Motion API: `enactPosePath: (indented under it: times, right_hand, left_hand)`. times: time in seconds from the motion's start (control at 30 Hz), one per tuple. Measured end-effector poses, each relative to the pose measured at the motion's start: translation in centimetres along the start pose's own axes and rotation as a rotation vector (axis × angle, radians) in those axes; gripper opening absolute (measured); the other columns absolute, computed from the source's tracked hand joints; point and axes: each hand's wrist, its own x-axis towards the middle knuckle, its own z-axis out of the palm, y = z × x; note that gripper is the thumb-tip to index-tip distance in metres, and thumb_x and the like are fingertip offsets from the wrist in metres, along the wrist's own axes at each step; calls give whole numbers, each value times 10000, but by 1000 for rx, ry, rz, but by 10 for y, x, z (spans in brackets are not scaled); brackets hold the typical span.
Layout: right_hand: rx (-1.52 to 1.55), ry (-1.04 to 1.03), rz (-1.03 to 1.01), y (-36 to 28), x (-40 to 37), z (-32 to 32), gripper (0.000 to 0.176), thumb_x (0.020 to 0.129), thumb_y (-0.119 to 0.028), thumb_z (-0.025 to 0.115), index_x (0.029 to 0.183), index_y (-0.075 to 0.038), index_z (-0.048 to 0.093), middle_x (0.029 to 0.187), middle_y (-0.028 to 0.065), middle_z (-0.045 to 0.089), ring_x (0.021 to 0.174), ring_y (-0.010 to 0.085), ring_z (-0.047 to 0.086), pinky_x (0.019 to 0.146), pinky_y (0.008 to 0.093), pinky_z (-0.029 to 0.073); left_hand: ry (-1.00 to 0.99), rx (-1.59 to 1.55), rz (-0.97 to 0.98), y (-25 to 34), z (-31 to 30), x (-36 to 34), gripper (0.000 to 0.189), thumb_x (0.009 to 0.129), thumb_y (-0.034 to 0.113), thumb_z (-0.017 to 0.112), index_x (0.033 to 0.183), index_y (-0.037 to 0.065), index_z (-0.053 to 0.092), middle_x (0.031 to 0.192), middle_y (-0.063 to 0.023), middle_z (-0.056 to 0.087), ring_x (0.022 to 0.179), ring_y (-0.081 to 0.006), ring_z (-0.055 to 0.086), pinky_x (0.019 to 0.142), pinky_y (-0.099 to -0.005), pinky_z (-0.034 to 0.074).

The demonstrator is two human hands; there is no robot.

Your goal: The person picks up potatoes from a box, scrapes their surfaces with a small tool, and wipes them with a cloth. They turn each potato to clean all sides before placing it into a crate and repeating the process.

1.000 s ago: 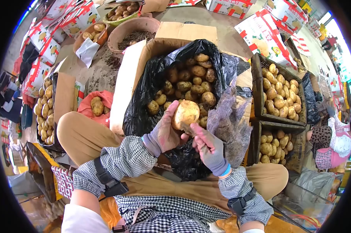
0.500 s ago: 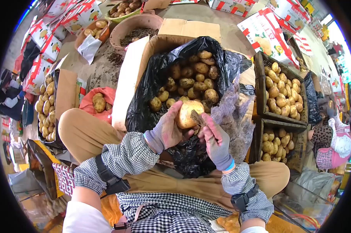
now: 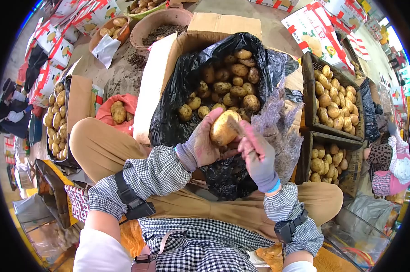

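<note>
My left hand (image 3: pixel 206 141), in a soiled purplish glove, is closed round a large pale potato (image 3: pixel 223 128) above the near edge of the lined box. In my right hand (image 3: pixel 258 156), gloved too, the fingers pinch a small brown scraper-like piece (image 3: pixel 236 124), blurred, whose end lies against the potato's right side. Beyond both hands a cardboard box (image 3: pixel 157 81) lined with a black plastic bag (image 3: pixel 168 113) holds many dirt-marked potatoes (image 3: pixel 222 87). Greyish-purple netting or fluff (image 3: pixel 277 131) lies over the box's right side.
Dark crates of potatoes (image 3: pixel 334 102) stand at the right, another potato-filled box (image 3: pixel 55 122) at the left. A red bag (image 3: pixel 119 113) with potatoes, a tub of soil (image 3: pixel 162 22) and printed cartons (image 3: pixel 314 36) lie farther out. People (image 3: pixel 388 158) are at both edges.
The view has shifted slightly. The potato has tilted in my left hand, and the brown piece in my right hand now lies higher on its right side.
</note>
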Motion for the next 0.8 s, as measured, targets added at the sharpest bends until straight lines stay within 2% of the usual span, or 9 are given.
enactPosePath:
  times: [0.13,0.3,0.4,0.43,0.47,0.53,0.67,0.7,0.8]
  right_hand:
    - [-524,-199,-425,13,-2,9,396,865,73,466,1216,-52,598,753,49,580,612,170,536,612,251,473]
    - [-257,30,-425,17,-4,16,389,811,109,490,1145,-41,621,821,104,633,644,210,573,633,258,495]
    - [-213,-11,-174,3,-2,14,251,819,95,484,1009,3,620,1052,170,659,659,165,580,631,249,496]
    - [-334,-14,-520,24,7,18,436,787,93,524,1176,-77,625,786,88,622,584,183,563,567,240,465]
    - [-336,-10,-520,32,-4,13,436,787,93,524,1176,-77,625,786,88,622,584,183,563,567,240,465]
    - [-468,-211,-204,7,-12,13,233,859,83,464,1018,9,618,983,137,652,666,108,545,621,187,460]
    - [-139,-3,-101,2,-6,11,299,858,82,466,1094,-5,627,913,131,651,631,130,538,585,198,443]
    - [-259,4,-406,7,1,15,336,851,86,453,1133,-1,615,875,106,639,652,118,553,587,197,450]
    - [-407,-154,-395,-9,-11,4,391,801,46,579,1166,-87,621,750,54,575,556,151,533,545,228,456]
  left_hand:
    - [29,-174,35,-2,5,-6,501,915,549,433,1112,121,603,960,-162,640,977,-369,590,938,-545,420]
    - [236,-157,198,0,16,-6,526,907,581,421,1136,140,594,979,-157,634,1027,-336,564,980,-561,356]
    - [224,-112,178,-7,18,-11,531,905,587,423,1154,148,586,993,-150,634,1026,-313,561,987,-558,343]
    - [205,-99,140,-7,14,-9,535,903,588,425,1166,147,578,996,-145,636,1035,-320,561,983,-557,350]
    - [204,-96,137,-6,10,-9,535,903,588,425,1166,147,578,996,-145,636,1035,-320,561,983,-557,350]
    - [53,-148,110,-2,4,-11,532,902,585,427,1161,147,581,999,-140,639,1052,-323,555,977,-545,361]
    - [74,-252,100,-1,10,-11,554,908,568,420,1179,109,567,1056,-149,634,1024,-314,578,988,-560,363]
    - [-32,-289,80,-2,5,-9,566,913,561,411,1202,95,551,1084,-149,630,1030,-301,573,997,-539,360]
    - [-321,-120,63,-2,1,-8,646,916,571,389,1192,3,526,1007,-177,625,962,-297,597,996,-514,371]
